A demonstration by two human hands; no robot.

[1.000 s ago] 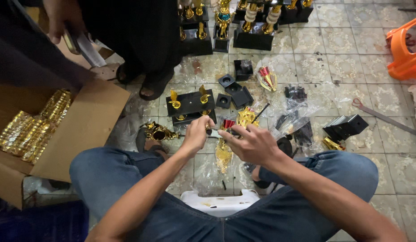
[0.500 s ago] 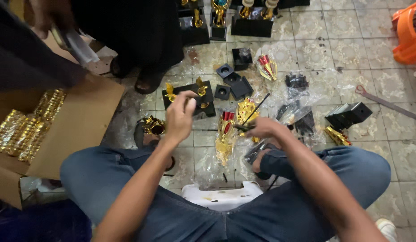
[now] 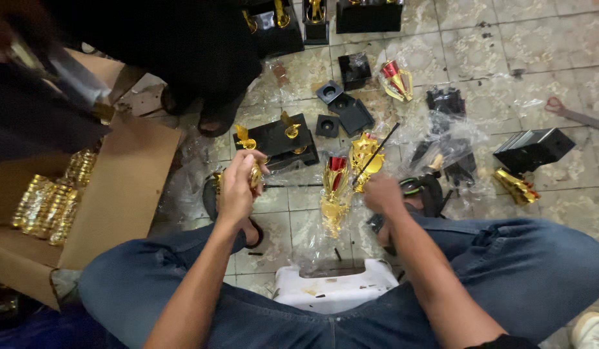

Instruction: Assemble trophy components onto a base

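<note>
My left hand (image 3: 238,187) is closed around a small gold trophy piece (image 3: 255,173), held above the tiled floor just in front of a black base (image 3: 277,139) carrying two gold fittings. My right hand (image 3: 382,194) grips a thin black rod (image 3: 377,154) that slants up to the right, with a gold star-shaped trophy top (image 3: 364,155) at its upper part. Between both hands lies a gold and red trophy figure (image 3: 333,187) in clear plastic wrap.
An open cardboard box (image 3: 99,207) with rows of gold pieces (image 3: 51,203) sits at left. Another person in dark clothes (image 3: 183,52) stands behind it. Black bases (image 3: 354,116), a red-gold cup part (image 3: 396,81), plastic bags and a white stool (image 3: 335,291) surround my jean-clad legs.
My hands have separated: the left one went down-left with a gold piece, the right stayed on the rod. My view has tilted, so the floor items sit higher in the picture.
</note>
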